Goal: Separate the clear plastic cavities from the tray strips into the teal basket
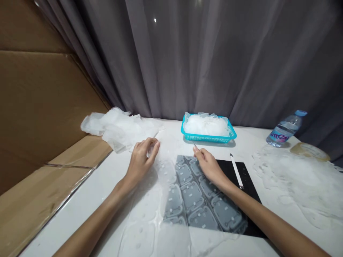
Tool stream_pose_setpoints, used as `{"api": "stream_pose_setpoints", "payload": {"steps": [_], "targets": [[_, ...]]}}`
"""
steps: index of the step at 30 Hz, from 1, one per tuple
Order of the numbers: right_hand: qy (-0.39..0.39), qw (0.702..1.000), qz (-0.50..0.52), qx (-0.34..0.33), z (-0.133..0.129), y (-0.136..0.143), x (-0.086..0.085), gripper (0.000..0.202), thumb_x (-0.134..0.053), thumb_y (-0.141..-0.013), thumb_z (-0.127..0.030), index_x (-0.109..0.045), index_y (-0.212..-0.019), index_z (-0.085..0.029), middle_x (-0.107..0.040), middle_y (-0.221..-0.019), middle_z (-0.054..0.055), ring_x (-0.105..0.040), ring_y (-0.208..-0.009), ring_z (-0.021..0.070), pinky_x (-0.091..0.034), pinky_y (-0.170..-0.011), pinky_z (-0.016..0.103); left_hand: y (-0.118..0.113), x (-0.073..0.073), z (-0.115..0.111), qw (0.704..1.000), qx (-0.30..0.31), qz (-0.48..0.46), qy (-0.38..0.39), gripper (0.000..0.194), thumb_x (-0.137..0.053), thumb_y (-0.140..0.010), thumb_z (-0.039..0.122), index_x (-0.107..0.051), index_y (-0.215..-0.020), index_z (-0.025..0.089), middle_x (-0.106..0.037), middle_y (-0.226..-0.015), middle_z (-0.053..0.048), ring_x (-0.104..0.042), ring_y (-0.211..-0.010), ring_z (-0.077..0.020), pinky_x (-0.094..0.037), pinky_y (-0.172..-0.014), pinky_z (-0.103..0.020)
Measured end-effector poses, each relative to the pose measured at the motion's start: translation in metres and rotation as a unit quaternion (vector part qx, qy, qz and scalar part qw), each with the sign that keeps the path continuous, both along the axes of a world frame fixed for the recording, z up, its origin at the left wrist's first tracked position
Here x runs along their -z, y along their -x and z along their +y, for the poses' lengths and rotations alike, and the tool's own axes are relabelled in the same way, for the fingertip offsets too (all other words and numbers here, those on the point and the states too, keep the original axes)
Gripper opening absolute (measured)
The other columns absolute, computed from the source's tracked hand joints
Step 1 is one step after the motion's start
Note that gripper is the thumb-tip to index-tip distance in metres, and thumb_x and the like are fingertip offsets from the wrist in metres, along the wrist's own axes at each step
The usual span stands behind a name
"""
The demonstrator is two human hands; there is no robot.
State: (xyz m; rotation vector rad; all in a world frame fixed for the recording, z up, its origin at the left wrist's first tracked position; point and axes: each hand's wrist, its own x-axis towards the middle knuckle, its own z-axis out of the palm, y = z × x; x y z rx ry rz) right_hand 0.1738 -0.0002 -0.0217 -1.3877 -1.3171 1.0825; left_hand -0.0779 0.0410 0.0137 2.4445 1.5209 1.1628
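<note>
A translucent sheet [191, 200] with rows of rounded, embossed compartments lies across the white table and over part of a black mat [250, 192]. My left hand [144, 153] is above the sheet's left side, thumb and fingers curled round a small clear piece that is hard to make out. Over the sheet's upper edge, my right hand [206, 160] pinches a thin, pointed metal tool [194, 144], its tip aimed toward the blue basket. A white pen-like tool [236, 170] rests on the black mat, right of my right hand.
Behind the hands stands a blue basket [209, 137] of translucent pieces. White film [120, 128] is heaped at the left, beside cardboard [77, 157]. At the right are a water bottle [285, 130], a tape roll [309, 151] and more translucent sheets [302, 182]. A grey curtain hangs behind.
</note>
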Motion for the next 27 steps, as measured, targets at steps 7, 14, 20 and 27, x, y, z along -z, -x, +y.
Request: {"api": "stream_pose_setpoints", "payload": {"steps": [7, 14, 20, 27], "targets": [[-0.086, 0.898, -0.427, 0.054, -0.023, -0.034, 0.025, 0.028, -0.06, -0.099, -0.044, -0.043, -0.095, -0.022, -0.07, -0.101, 0.012, -0.073, -0.092, 0.0299, -0.039, -0.064, 0.03, -0.008, 0.007, -0.002, 0.997, 0.002, 0.073, -0.04, 0.025, -0.042, -0.109, 0.034, -0.062, -0.111, 0.02, -0.061, -0.093, -0.007, -0.058, -0.09, -0.0261, -0.043, -0.087, -0.037], [-0.04, 0.909, -0.413, -0.025, -0.021, -0.034, 0.021, 0.026, -0.061, -0.098, -0.035, -0.038, -0.089, -0.025, -0.069, -0.087, 0.002, -0.072, -0.081, 0.0242, -0.037, -0.063, 0.028, -0.008, 0.017, -0.004, 0.992, -0.036, 0.108, -0.057, 0.026, -0.041, -0.109, 0.034, -0.063, -0.115, 0.021, -0.059, -0.092, -0.006, -0.06, -0.091, -0.0252, -0.046, -0.08, -0.034], [-0.081, 0.871, -0.483, 0.052, -0.029, -0.071, 0.033, 0.01, -0.049, -0.101, -0.026, -0.043, -0.093, -0.024, -0.07, -0.092, 0.006, -0.07, -0.081, 0.0246, -0.033, -0.061, 0.029, -0.021, 0.034, 0.017, 0.984, -0.033, 0.163, -0.058, 0.024, -0.046, -0.106, 0.027, -0.069, -0.106, 0.022, -0.061, -0.089, -0.007, -0.06, -0.086, -0.0256, -0.045, -0.075, -0.034], [-0.059, 0.851, -0.508, 0.117, -0.042, -0.101, 0.02, 0.027, -0.047, -0.102, -0.049, -0.046, -0.095, -0.023, -0.059, -0.103, 0.008, -0.066, -0.076, 0.0244, -0.036, -0.058, 0.03, -0.039, 0.031, 0.06, 0.987, 0.001, 0.158, -0.027, 0.022, -0.05, -0.104, 0.024, -0.071, -0.097, 0.02, -0.061, -0.093, -0.011, -0.057, -0.091, -0.0289, -0.044, -0.084, -0.04]]}}
